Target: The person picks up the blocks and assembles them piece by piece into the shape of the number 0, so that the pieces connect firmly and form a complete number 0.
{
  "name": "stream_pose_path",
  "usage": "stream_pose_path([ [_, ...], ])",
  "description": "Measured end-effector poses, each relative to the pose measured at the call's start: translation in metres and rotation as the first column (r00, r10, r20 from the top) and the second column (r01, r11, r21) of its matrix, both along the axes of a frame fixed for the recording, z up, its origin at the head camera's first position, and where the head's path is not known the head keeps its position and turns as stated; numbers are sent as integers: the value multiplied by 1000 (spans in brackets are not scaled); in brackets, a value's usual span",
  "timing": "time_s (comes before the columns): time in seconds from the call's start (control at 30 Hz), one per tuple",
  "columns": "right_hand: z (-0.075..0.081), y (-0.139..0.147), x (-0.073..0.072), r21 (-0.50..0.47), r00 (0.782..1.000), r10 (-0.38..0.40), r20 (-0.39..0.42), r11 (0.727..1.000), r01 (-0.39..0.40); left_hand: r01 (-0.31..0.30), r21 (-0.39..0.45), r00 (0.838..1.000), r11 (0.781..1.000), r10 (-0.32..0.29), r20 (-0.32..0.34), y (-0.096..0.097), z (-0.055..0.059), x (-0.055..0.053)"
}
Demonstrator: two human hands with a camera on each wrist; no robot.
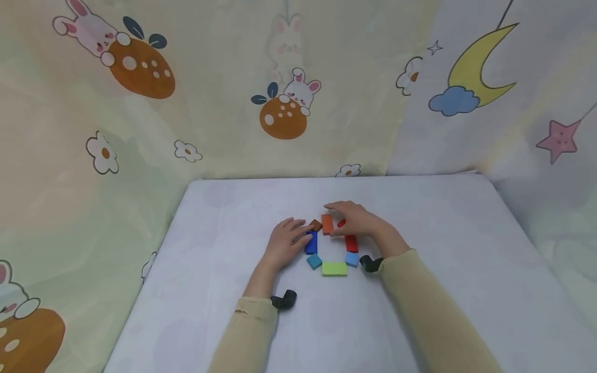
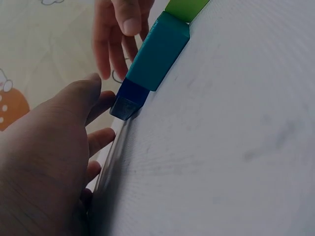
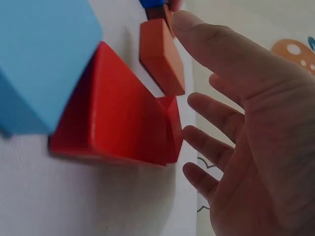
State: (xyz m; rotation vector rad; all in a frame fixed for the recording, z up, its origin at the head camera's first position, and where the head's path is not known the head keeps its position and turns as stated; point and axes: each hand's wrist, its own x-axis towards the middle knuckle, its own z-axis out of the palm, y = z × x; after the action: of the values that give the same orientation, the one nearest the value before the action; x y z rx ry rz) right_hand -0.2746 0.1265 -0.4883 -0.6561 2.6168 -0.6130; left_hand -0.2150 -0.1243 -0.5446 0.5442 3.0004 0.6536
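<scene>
Colored blocks form a ring on the white table. My left hand (image 1: 285, 241) lies at the ring's left side, its loosely bent fingers by the dark blue block (image 1: 311, 243) and the brown block (image 1: 316, 225). Whether its fingertips touch them is hard to tell. Over the ring's far right hovers my right hand (image 1: 358, 219), thumb and fingers spread apart, nothing between them. Its thumb is near the orange block (image 1: 327, 225). Below that hand are a small red block (image 1: 342, 223), partly hidden, and a larger red block (image 3: 128, 113), which has slanted faces in the right wrist view.
The ring's near side has a teal block (image 1: 314, 261), a lime green block (image 1: 334, 269) and a light blue block (image 1: 352, 259). White cloth covers the table (image 1: 186, 311). A patterned curtain (image 1: 224, 93) hangs behind it. Each wrist wears a black camera mount.
</scene>
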Motion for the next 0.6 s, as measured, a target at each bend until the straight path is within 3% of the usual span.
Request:
stream_pose_path([
  [0.2,-6,-10,-1,70,997,34,-75,997,-28,8,-6,1000,1000,-8,-9,1,-1,-1],
  [0.37,-9,-10,-4,60,994,32,-106,998,-26,12,7,1000,1000,-11,-24,1,-2,-1],
  [0.5,-9,-7,-10,40,992,-39,-121,998,44,15,5,1000,1000,-15,-24,0,-2,-1],
  [0.6,-9,-9,-15,33,979,-141,-144,989,147,11,2,1000,1000,-11,-21,0,-1,-1],
])
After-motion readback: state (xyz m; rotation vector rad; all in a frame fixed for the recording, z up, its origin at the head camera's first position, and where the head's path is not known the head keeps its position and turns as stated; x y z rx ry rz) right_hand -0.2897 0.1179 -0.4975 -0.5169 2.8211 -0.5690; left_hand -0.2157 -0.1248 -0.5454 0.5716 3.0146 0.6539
